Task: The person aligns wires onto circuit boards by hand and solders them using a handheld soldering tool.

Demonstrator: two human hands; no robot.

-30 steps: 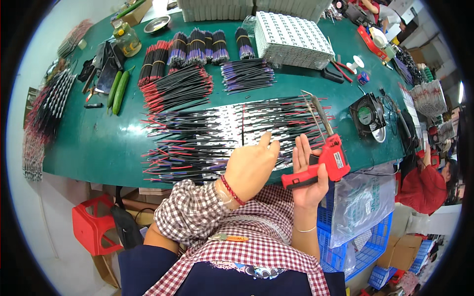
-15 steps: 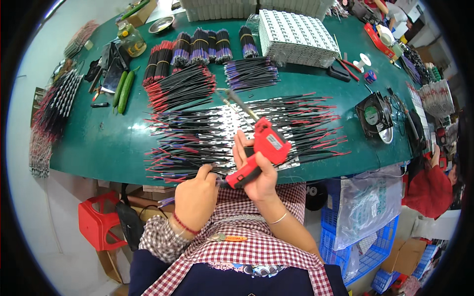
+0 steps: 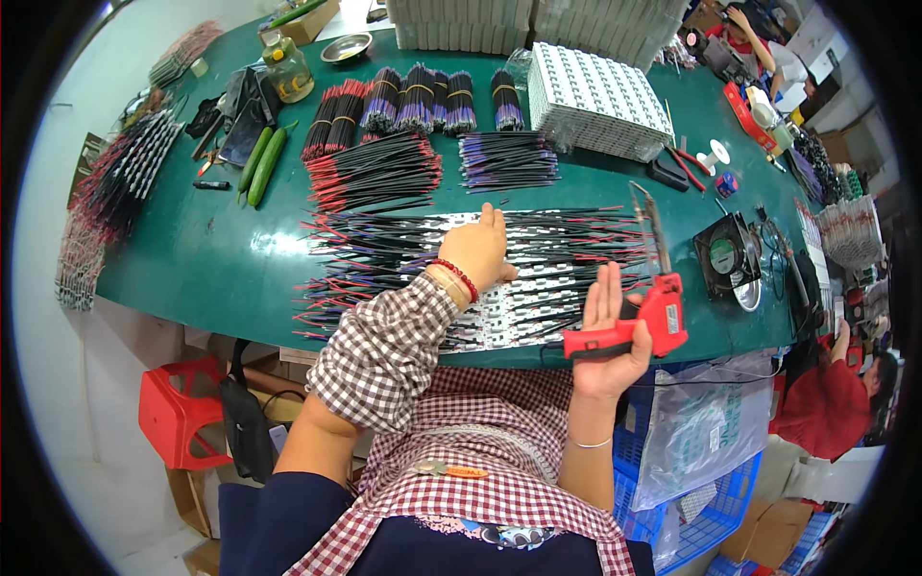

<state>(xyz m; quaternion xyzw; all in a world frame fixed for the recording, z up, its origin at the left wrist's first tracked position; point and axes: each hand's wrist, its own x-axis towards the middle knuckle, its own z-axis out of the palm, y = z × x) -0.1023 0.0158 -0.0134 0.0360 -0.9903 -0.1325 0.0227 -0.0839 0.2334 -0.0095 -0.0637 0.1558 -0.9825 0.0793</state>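
A red soldering gun (image 3: 661, 319) with a metal feed tube and a tip pointing up is in my right hand (image 3: 611, 350), at the table's front right. My thumb holds its handle against the palm, and the other fingers are stretched upward. My left hand (image 3: 474, 252) reaches over the white circuit boards (image 3: 495, 317), two fingers stretched toward their far edge and the thumb apart; nothing shows in it. Rows of black wires (image 3: 384, 274) with red and purple ends lie across the boards and stick out on both sides. What lies beneath the left palm is hidden.
Behind the boards lie loose red-ended wires (image 3: 375, 171), purple-ended wires (image 3: 507, 159) and banded wire bundles (image 3: 418, 98). A stack of white boards (image 3: 600, 101) stands far right of them. A small fan (image 3: 727, 248) is on the right, cucumbers (image 3: 269, 165) on the left.
My right hand has carried the soldering gun to the right, away from the boards, its tip now pointing up. My left hand has moved from the front edge forward over the boards.
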